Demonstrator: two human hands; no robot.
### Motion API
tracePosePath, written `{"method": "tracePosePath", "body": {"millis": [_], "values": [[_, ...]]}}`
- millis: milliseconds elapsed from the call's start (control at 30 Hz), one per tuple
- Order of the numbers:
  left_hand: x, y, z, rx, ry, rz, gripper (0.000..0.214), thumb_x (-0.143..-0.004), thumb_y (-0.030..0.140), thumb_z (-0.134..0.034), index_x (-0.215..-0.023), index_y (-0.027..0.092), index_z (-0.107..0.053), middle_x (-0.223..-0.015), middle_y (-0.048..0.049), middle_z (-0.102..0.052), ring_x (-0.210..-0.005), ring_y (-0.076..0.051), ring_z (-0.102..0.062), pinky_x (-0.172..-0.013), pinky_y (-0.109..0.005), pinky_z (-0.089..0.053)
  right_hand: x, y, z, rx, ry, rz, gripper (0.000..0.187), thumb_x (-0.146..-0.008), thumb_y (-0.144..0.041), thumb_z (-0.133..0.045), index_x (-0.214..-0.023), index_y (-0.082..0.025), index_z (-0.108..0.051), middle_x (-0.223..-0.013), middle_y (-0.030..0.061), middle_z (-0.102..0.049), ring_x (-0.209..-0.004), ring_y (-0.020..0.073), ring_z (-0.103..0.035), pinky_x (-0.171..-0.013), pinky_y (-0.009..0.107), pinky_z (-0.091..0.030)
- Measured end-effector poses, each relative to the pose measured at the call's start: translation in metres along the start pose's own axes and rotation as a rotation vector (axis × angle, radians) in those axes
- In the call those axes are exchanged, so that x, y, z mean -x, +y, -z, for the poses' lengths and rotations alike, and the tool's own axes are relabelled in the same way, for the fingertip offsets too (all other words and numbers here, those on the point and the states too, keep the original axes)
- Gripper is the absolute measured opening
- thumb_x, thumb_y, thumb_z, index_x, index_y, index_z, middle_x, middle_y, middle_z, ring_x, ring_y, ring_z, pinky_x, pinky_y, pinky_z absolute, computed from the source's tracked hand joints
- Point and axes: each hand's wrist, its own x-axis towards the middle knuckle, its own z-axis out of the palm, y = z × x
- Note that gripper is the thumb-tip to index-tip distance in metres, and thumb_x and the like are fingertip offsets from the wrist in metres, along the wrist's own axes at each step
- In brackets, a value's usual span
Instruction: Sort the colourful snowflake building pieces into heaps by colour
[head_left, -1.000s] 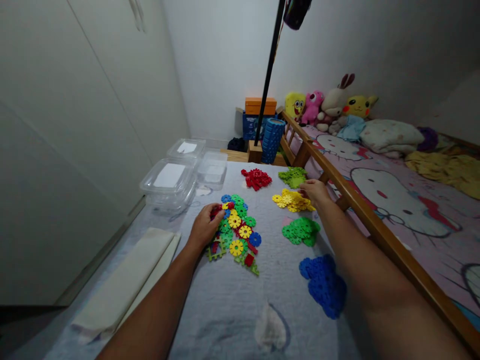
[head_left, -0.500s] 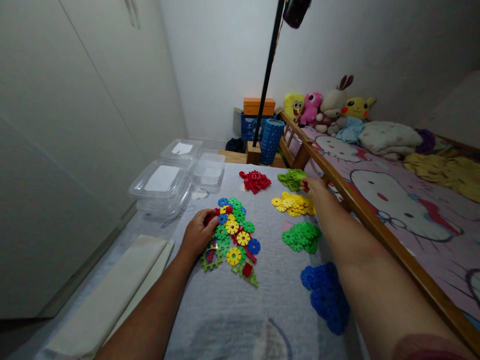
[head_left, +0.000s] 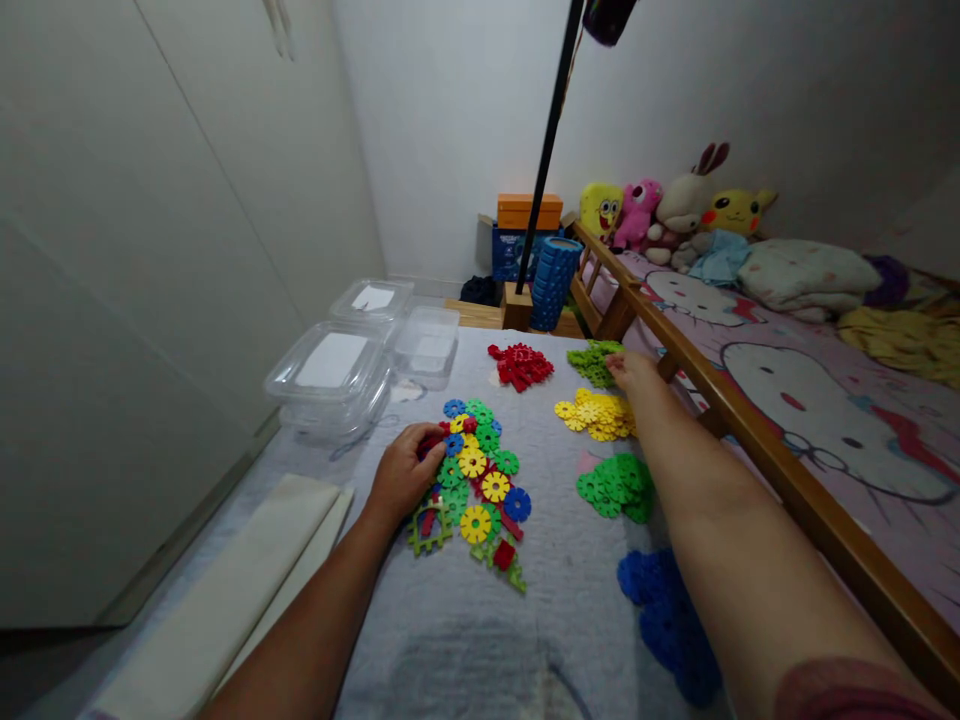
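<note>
A mixed pile of plastic interlocking building pieces (head_left: 472,463), with red, blue, yellow and green ones, lies mid-table. At its left edge is my left hand (head_left: 409,467), thumb and fingers curled around a red building piece (head_left: 429,446). My right hand (head_left: 628,368) reaches to the far right, its fingers drawn together at the light green pieces (head_left: 591,362); what sits in the fingertips is hidden. Nearby lie sorted piles of red pieces (head_left: 521,366), yellow discs (head_left: 598,413), green discs (head_left: 616,486) and blue discs (head_left: 671,620), the last two partly behind my right forearm.
Clear lidded plastic boxes (head_left: 330,365) stand at the back left, beside an open clear container (head_left: 427,342). A folded cream cloth (head_left: 225,590) lies at the left. The wooden bed rail (head_left: 720,420) runs along the right, and a black pole (head_left: 551,150) rises behind the table.
The view has shifted slightly, so everything sits a little further right. My left hand stays at the mixed pile, and my right hand stays at the light green pieces with small finger movement.
</note>
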Motion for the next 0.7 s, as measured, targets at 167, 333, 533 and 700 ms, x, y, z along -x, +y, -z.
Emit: {"method": "tracePosePath", "body": {"millis": [167, 333, 533, 700], "values": [[0.000, 0.002, 0.001, -0.011, 0.002, -0.003, 0.029, -0.084, 0.040, -0.053, -0.100, 0.021, -0.068, -0.109, -0.0065, -0.070, -0.102, -0.023, -0.065, -0.096, -0.039, -0.050, 0.007, 0.002, 0.003, -0.069, 0.081, -0.061, 0.021, -0.076, -0.008, -0.062, -0.071, -0.020, -0.046, -0.058, -0.0057, -0.050, -0.049, 0.0061, -0.053, -0.047, 0.013, -0.049], [0.000, 0.000, 0.001, -0.011, -0.001, -0.009, 0.029, -0.084, 0.039, -0.054, -0.101, 0.021, -0.068, -0.108, -0.0065, -0.070, -0.102, -0.023, -0.065, -0.096, -0.039, -0.050, 0.013, 0.002, 0.007, -0.104, 0.080, -0.068, 0.020, -0.073, -0.010, -0.065, -0.072, -0.020, -0.047, -0.059, -0.0054, -0.051, -0.051, 0.0070, -0.055, -0.050, 0.014, -0.050], [0.000, 0.000, 0.001, -0.021, -0.003, -0.005, 0.029, -0.084, 0.040, -0.054, -0.100, 0.020, -0.068, -0.107, -0.0068, -0.070, -0.101, -0.023, -0.065, -0.096, -0.040, -0.051, 0.010, 0.012, 0.013, 0.237, 0.124, 0.131, 0.015, -0.067, -0.007, -0.061, -0.069, -0.019, -0.053, -0.058, -0.0050, -0.051, -0.050, 0.0087, -0.048, -0.047, 0.017, -0.042], [0.000, -0.001, 0.001, -0.016, -0.005, -0.011, 0.028, -0.084, 0.039, -0.054, -0.100, 0.020, -0.068, -0.109, -0.0070, -0.070, -0.102, -0.023, -0.065, -0.097, -0.040, -0.050, 0.007, 0.020, 0.015, 0.390, 0.092, 0.237, 0.017, -0.061, -0.002, -0.058, -0.067, -0.018, -0.061, -0.059, -0.0030, -0.053, -0.057, 0.0113, -0.048, -0.054, 0.019, -0.040]]}}
